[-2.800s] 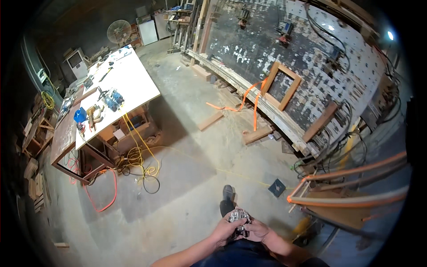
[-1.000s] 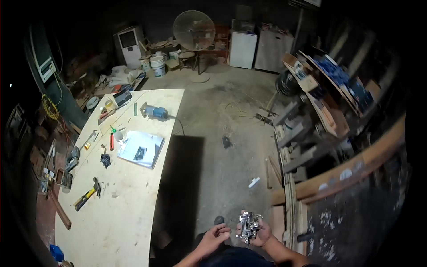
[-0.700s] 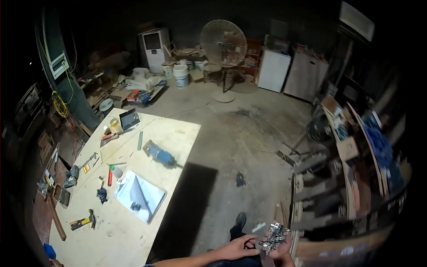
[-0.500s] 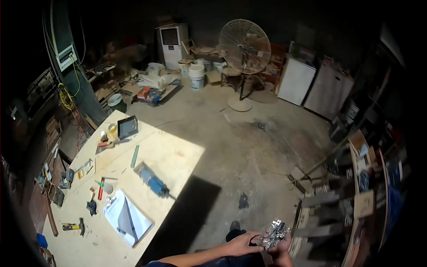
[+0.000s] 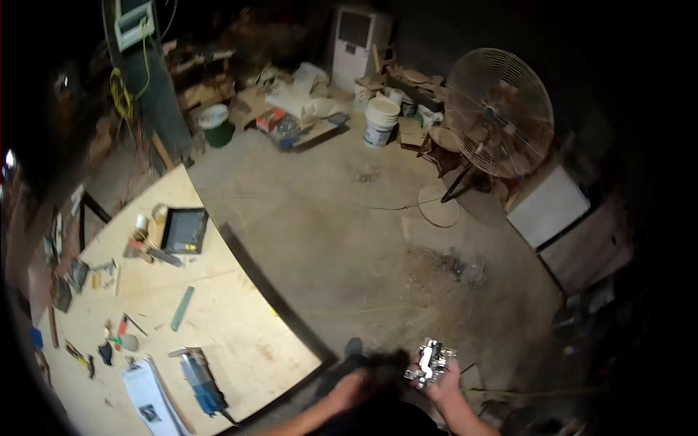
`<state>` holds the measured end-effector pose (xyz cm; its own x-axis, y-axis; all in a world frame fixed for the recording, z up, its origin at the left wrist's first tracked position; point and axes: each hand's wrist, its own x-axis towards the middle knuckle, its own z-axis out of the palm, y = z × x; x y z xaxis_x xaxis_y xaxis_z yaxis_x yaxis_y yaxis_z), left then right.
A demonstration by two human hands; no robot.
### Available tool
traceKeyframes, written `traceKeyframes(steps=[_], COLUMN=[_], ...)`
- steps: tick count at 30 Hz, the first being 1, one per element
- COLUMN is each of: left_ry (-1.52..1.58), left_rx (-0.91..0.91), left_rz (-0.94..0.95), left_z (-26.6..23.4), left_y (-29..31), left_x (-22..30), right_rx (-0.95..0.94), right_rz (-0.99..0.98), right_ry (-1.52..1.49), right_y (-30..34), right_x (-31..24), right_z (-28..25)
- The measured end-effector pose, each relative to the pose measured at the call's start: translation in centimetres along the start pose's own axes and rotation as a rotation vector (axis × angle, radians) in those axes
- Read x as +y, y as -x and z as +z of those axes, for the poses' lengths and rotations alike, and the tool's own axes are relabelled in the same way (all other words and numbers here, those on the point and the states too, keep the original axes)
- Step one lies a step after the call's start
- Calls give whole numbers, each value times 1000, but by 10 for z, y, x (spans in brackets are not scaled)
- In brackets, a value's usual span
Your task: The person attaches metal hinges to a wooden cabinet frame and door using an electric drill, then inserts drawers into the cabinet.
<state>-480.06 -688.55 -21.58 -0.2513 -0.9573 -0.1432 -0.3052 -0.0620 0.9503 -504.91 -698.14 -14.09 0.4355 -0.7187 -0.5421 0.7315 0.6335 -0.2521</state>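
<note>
My right hand (image 5: 447,379) is closed under and around a small pile of shiny metal hinges (image 5: 430,365), held out in front of me at the lower middle. They look like cabinet hinges, and the pile hides most of that hand's fingers. To their left is my left hand (image 5: 352,388), apart from the hinges and close to my dark clothing. Its fingers are blurred and in shadow, so their pose does not show. Nearest to it on the left is the front corner of a pale wooden worktable (image 5: 251,320).
A blue power tool (image 5: 202,381), a clipboard with paper (image 5: 149,396), a green strip (image 5: 182,309) and a black tray (image 5: 184,230) lie on the table. Across the floor stand a big round fan (image 5: 499,112), a white bucket (image 5: 379,122) and a white cabinet (image 5: 549,205).
My left hand has drawn away from the hinges to the left. The right hand still holds them. My view has swung, bringing the table's near corner and the fan into different places.
</note>
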Motion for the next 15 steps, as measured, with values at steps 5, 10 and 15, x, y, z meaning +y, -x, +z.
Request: traceKeyframes(steps=[5,10,15], left_ry=[-323,-489,-426], left_rx=[208,295,233], left_rz=[185,33,-497], left_z=[-50,-121,-251], left_y=[-155,-271,-364], left_x=[21,-15,19], right_rx=[71,52,-116], right_rz=[71,186,421], right_ry=[142,242,118], right_y=[-123,-264,-434], right_x=[-100,-166,-224], right_z=[41,160,200])
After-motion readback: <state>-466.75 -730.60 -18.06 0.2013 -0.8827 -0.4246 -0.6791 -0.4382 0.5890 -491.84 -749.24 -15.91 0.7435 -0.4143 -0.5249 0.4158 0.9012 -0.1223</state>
